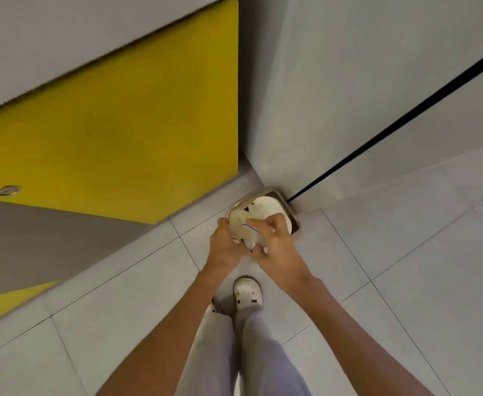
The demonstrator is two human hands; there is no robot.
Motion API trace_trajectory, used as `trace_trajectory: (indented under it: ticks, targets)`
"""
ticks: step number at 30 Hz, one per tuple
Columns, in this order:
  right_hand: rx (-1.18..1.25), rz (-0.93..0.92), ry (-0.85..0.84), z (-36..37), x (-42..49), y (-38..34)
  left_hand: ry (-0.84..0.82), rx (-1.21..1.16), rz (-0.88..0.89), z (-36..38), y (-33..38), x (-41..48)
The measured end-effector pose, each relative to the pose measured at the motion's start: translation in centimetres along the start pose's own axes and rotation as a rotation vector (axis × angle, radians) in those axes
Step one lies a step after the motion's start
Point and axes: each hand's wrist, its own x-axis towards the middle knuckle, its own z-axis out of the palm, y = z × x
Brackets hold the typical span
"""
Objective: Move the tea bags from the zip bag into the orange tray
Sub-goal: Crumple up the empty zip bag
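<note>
While the person stands and looks straight down, the pale tiled floor (406, 281) fills most of the lower view, crossed by thin dark joints. To the upper left rises a large yellow panel (120, 132), with a grey band below it and a second yellow strip at the lower left edge. To the right of the panel stands a light grey wall (349, 81), cut by one slanting black seam (406, 115) that runs down into the corner.

Grey trousers (263, 352) cover both legs at the bottom centre. Two bare forearms reach forward from the lower edge and meet in the middle of the view.

In the corner where the walls meet the floor sits a metal-rimmed bin (263, 191) with something round and white inside it. Just in front of the bin, and overlapping it from this view, both hands hold the zip bag (244, 232) in the air. The left hand (224, 248) grips the bag's left side, its fingers curled under and the thumb lying against the top edge. The right hand (279, 242) holds the right side, its fingers (259, 224) pinching the bag near the thin blue line of the zip. The bag is clear with pale contents, too blurred to tell apart.

Below the hands a white shoe (247, 294) with small dark marks rests on the tiles. A small round metal fitting (7, 190) sits low on the yellow panel.
</note>
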Motion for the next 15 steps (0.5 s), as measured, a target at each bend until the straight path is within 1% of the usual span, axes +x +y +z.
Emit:
trace_trajectory:
  ticks: [3, 4, 7, 10, 13, 15]
  targets:
    - [-0.089, -0.02, -0.045, 4.8, 1.6, 3.8, -0.024, 0.034, -0.074, 2.5, -3.6, 4.3]
    - [-0.14, -0.021, -0.037, 6.2, 2.1, 4.9, -0.022, 0.047, -0.091, 3.1, -4.5, 5.6]
    - [-0.34, -0.03, 0.064, 10.5, 3.4, 8.3, -0.008, 0.081, -0.105, 4.8, -7.1, 9.3]
    - [-0.511, -0.02, 0.101, 13.3, 4.8, 11.1, -0.028, 0.103, -0.098, 5.7, -9.0, 12.5]
    - [-0.601, -0.005, 0.063, 15.9, 5.6, 13.7, -0.089, 0.09, -0.07, 6.2, -10.6, 14.9]
    - [-0.691, 0.059, -0.015, 17.1, 6.0, 14.8, -0.148, 0.114, -0.047, 6.2, -11.2, 15.7]
